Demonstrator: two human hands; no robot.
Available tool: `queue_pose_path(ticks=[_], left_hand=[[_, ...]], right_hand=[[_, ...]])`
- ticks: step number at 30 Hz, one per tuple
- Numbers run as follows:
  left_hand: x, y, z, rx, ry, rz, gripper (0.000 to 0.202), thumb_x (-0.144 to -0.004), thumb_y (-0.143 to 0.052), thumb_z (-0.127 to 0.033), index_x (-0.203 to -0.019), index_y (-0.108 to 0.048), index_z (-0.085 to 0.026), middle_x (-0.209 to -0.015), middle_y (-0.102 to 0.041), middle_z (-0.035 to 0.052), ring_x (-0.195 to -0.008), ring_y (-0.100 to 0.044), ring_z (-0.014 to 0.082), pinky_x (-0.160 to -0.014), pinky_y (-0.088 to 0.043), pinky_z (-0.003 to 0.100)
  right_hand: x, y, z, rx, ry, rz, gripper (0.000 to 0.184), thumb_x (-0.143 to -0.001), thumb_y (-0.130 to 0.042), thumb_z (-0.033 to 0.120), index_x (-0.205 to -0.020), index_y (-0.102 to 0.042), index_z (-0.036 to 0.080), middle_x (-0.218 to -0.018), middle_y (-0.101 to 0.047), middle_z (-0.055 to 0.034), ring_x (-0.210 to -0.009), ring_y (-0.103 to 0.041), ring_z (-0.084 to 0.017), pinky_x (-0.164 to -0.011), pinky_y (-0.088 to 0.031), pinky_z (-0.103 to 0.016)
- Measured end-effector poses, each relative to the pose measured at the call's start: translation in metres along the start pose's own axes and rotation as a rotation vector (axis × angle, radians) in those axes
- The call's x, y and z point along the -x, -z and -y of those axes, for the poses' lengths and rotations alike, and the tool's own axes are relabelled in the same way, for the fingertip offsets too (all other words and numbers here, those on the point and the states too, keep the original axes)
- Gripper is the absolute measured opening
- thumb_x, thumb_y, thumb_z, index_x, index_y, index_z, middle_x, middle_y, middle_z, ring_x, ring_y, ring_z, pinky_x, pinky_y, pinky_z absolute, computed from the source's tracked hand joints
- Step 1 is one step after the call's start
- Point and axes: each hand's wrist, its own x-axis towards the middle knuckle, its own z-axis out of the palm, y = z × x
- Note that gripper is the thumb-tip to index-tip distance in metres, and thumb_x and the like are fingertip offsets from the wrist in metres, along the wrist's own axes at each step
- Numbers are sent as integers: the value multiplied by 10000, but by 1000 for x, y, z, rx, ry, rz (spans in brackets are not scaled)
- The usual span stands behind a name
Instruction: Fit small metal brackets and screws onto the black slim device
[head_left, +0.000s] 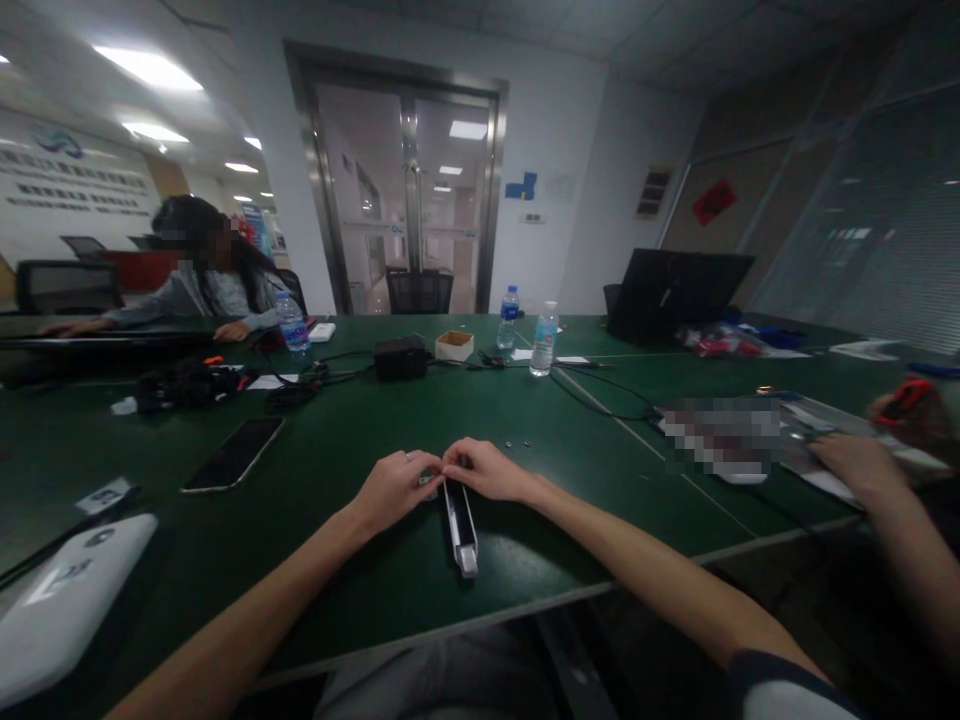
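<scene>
A narrow black and silver bar-shaped device (460, 526) lies on the green table (337, 560), pointing toward me. My left hand (394, 487) and my right hand (484, 467) meet at its far end, fingers curled and pinched on that end. Some small part sits between the fingertips, too small to make out. Two tiny screws (517, 442) lie on the table just beyond my right hand.
A black phone (233, 454) lies to the left, a white flat device (64, 600) at the near left edge. Water bottles (544, 340), a small box (454, 346), cables and a laptop (675, 290) stand further back. Another person's hands (862, 460) work at the right; a seated person (202, 280) is far left.
</scene>
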Motion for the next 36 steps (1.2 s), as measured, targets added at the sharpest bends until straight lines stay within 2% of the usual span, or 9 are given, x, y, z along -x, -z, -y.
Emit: queue_pose_path(ticks=[13,20,28,33,36], left_hand=[[-1,4,-1,-26,0,13,246,-953,-451,-343,-958,-638,-184,-776,-634,10,-687,-576,134,-657,-420,240],[1,2,2,-36,-10,21,226,-952,-467,-328,-973,-638,-182,-833,-675,18,-695,-592,132,-674,-425,248],[0,1,0,-37,8,26,174,-921,-512,-275,-980,-640,-172,-841,-692,16,-686,-607,131,-703,-437,255],[-1,8,1,-35,66,88,197,-887,-528,-222,-1051,-627,-180,-886,-681,19,-682,-588,121,-685,-436,240],[-2,14,5,8,133,134,195,-880,-526,-229,-1025,-642,-171,-890,-666,26,-662,-566,114,-651,-429,229]], right_hand=[[1,2,-3,57,55,7,127,-899,-558,271,-870,-628,169,-848,-632,-26,-839,-546,-149,-755,-422,-271],[1,0,-3,65,82,8,143,-915,-532,270,-868,-620,168,-872,-623,-36,-864,-535,-156,-769,-433,-282],[2,1,-1,63,184,-4,133,-902,-551,280,-873,-621,171,-897,-638,-43,-880,-541,-165,-811,-436,-306],[1,11,1,158,242,9,133,-890,-569,297,-888,-630,179,-925,-646,-48,-913,-544,-174,-842,-427,-327],[1,26,-6,315,209,-39,131,-887,-564,282,-884,-637,173,-920,-639,-60,-926,-537,-184,-855,-416,-340]])
